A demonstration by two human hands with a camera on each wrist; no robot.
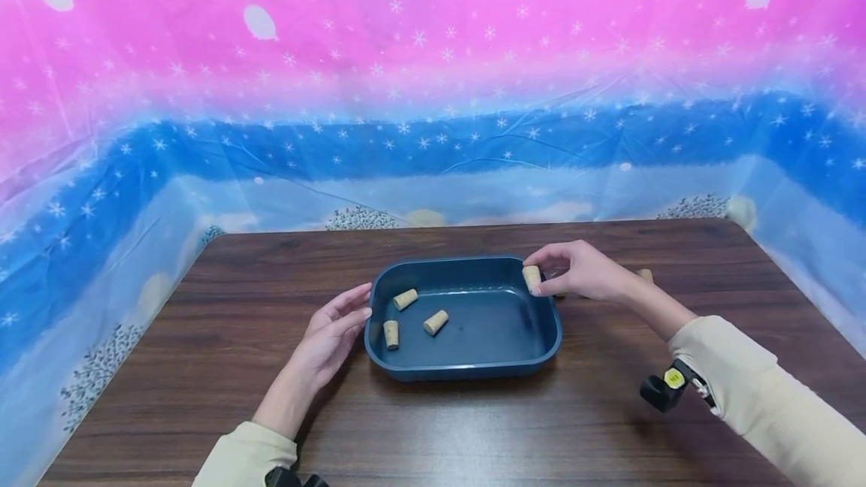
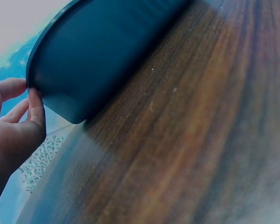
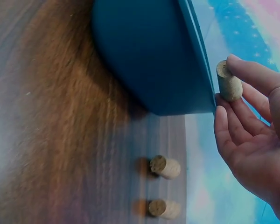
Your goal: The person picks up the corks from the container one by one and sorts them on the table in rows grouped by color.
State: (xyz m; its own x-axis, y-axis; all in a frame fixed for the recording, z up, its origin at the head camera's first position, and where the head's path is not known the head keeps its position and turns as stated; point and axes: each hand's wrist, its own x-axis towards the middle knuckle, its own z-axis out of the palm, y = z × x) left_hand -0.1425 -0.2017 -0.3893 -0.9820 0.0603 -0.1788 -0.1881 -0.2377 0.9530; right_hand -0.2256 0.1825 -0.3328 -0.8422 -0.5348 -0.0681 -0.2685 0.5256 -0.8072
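A dark blue rectangular basin sits on the table, with several tapered corks about. Three corks lie at the left of its floor, one being the cork nearest its middle. Fingertips of my left hand touch the basin's left rim, the fingers fairly straight. At the basin's right rim my right hand pinches a cork between thumb and fingers. The right wrist view shows this held cork just beside the rim, the other fingertips close to the basin wall.
Two more corks stand on the table beyond the basin in the right wrist view, one cork nearer the basin and another cork farther off. The brown wooden table ends at a printed cloth backdrop.
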